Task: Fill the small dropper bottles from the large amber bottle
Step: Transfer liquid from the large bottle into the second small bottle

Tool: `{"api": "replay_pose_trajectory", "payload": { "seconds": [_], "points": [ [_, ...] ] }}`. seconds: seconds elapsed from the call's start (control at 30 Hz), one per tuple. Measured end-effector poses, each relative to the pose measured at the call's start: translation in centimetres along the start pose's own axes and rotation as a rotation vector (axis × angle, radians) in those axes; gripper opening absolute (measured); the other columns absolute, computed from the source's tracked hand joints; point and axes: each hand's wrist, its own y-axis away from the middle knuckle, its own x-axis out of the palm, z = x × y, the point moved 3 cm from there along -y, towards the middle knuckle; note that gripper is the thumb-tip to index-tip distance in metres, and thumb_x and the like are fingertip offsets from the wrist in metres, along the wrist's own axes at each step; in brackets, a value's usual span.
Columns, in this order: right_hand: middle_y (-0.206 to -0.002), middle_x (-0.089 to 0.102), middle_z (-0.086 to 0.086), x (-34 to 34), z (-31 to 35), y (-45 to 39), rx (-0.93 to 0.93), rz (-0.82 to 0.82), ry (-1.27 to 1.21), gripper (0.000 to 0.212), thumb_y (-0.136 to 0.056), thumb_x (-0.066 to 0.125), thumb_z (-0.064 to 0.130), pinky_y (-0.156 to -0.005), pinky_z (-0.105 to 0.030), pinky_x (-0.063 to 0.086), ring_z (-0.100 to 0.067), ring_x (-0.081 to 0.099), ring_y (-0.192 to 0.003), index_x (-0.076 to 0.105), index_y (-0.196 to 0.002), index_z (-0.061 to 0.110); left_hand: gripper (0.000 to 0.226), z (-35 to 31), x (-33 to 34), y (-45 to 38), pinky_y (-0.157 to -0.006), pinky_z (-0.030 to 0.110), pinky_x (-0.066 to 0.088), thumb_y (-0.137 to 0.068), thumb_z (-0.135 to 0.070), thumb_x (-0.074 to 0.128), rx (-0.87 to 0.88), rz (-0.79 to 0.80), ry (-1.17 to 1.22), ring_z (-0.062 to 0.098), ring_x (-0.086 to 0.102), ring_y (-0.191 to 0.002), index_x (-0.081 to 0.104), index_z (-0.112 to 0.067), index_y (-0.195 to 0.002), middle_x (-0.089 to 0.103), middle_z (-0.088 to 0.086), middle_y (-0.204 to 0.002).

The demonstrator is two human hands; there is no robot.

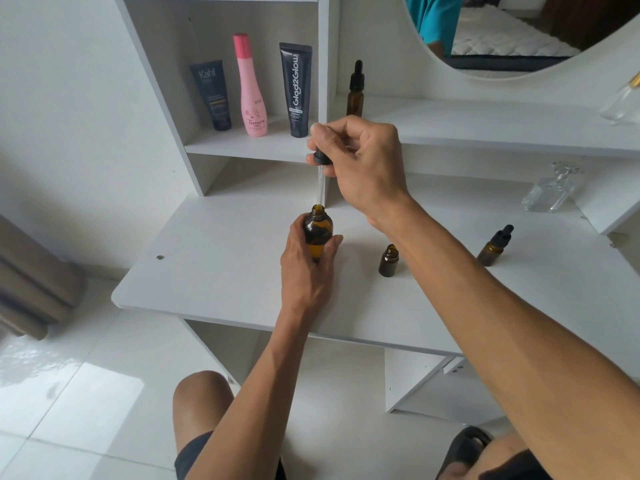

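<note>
Hands (363, 161) hold dropper (320, 181), amber bottle (318, 233)

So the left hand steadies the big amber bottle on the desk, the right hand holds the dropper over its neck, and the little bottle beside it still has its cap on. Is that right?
Not quite. In the head view the small bottle beside the large amber bottle is open, with no cap on it. The rest holds: the left hand grips the large bottle on the desk, and the right hand holds the dropper over its neck.

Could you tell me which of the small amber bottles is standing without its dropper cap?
The short one on the desk beside the right forearm: its neck is open, while the other two wear black droppers.
</note>
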Motion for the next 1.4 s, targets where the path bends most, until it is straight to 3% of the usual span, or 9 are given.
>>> {"api": "replay_pose_trajectory", "payload": {
  "seconds": [0.1, 0.2, 0.4, 0.53, 0.63, 1.0, 1.17, 1.3, 1.4],
  "points": [
    [-0.079, 0.077, -0.007, 0.1, -0.7, 0.0, -0.014, -0.008, 0.066, 0.022, -0.094, 0.068, 0.024, -0.075, -0.037, 0.062, -0.017, 0.075, -0.073, 0.075, -0.086, 0.005, 0.048, 0.0, 0.0, 0.0, -0.078, 0.006, 0.039, -0.094, -0.031, 0.070, -0.002, -0.004, 0.000, 0.008, 0.059, -0.095, 0.047, -0.024, -0.135, 0.063, -0.009, -0.114],
    [-0.078, 0.077, -0.004, 0.3, -1.4, 0.4, -0.015, -0.007, 0.093, 0.020, -0.093, 0.069, 0.024, -0.077, -0.039, 0.062, -0.014, 0.075, -0.071, 0.075, -0.085, 0.007, 0.047, 0.0, 0.0, 0.0, -0.077, 0.001, 0.038, -0.094, -0.031, 0.070, 0.002, -0.006, -0.003, 0.008, 0.059, -0.095, 0.048, -0.025, -0.134, 0.063, -0.010, -0.113],
    [-0.081, 0.077, -0.002, 0.5, -2.7, 1.6, 0.000, 0.047, 0.151, 0.023, -0.094, 0.069, 0.027, -0.075, -0.040, 0.062, -0.012, 0.074, -0.073, 0.076, -0.088, 0.006, 0.046, 0.1, 0.1, -0.1, -0.085, 0.026, 0.051, -0.094, -0.033, 0.069, 0.018, -0.004, 0.008, 0.015, 0.067, -0.097, 0.046, -0.027, -0.133, 0.066, -0.008, -0.113],
    [-0.080, 0.077, -0.004, 0.7, -3.8, 2.4, 0.034, 0.062, 0.164, 0.024, -0.093, 0.069, 0.030, -0.075, -0.044, 0.061, -0.016, 0.074, -0.074, 0.075, -0.088, 0.007, 0.045, 0.0, 0.0, 0.0, -0.079, 0.006, 0.043, -0.094, -0.028, 0.068, 0.019, 0.006, 0.007, 0.006, 0.063, -0.094, 0.047, -0.025, -0.134, 0.065, -0.010, -0.112],
    [-0.080, 0.076, -0.001, 0.8, -4.2, 2.7, 0.043, 0.070, 0.190, 0.025, -0.093, 0.069, 0.033, -0.076, -0.045, 0.061, -0.018, 0.074, -0.077, 0.076, -0.088, 0.009, 0.045, -0.2, -0.1, 0.1, -0.077, 0.003, 0.041, -0.094, -0.026, 0.068, 0.021, 0.007, 0.010, 0.003, 0.061, -0.093, 0.048, -0.024, -0.134, 0.065, -0.008, -0.113],
    [-0.076, 0.075, 0.002, 0.7, -4.4, 3.2, 0.067, 0.069, 0.197, 0.022, -0.091, 0.072, 0.031, -0.074, -0.039, 0.060, -0.015, 0.071, -0.074, 0.076, -0.085, 0.010, 0.046, -0.2, -0.1, 0.1, -0.083, 0.025, 0.047, -0.094, -0.023, 0.066, 0.040, 0.005, -0.002, 0.010, 0.061, -0.097, 0.047, -0.021, -0.136, 0.065, -0.004, -0.116],
    [-0.077, 0.076, 0.002, 0.7, -4.4, 3.2, 0.067, 0.069, 0.199, 0.022, -0.091, 0.071, 0.032, -0.074, -0.040, 0.060, -0.015, 0.072, -0.075, 0.076, -0.085, 0.011, 0.046, -0.2, -0.1, 0.1, -0.082, 0.019, 0.045, -0.094, -0.024, 0.066, 0.035, 0.011, -0.003, 0.007, 0.060, -0.097, 0.047, -0.023, -0.136, 0.064, -0.006, -0.116],
    [-0.080, 0.076, 0.001, 0.7, -4.4, 3.2, 0.073, 0.079, 0.186, 0.022, -0.092, 0.071, 0.032, -0.076, -0.042, 0.060, -0.016, 0.073, -0.078, 0.076, -0.087, 0.011, 0.045, -0.2, -0.1, 0.1, -0.078, 0.004, 0.041, -0.094, -0.023, 0.067, 0.040, 0.012, -0.001, 0.005, 0.059, -0.095, 0.047, -0.022, -0.135, 0.065, -0.005, -0.115],
    [-0.081, 0.077, 0.002, 0.6, -4.2, 3.2, 0.079, 0.085, 0.159, 0.020, -0.091, 0.072, 0.030, -0.079, -0.040, 0.061, -0.013, 0.073, -0.078, 0.076, -0.088, 0.011, 0.045, -0.2, -0.1, 0.1, -0.080, 0.009, 0.043, -0.094, -0.025, 0.067, 0.040, 0.012, 0.001, 0.005, 0.060, -0.097, 0.047, -0.022, -0.135, 0.064, -0.007, -0.116]
  ]
}}
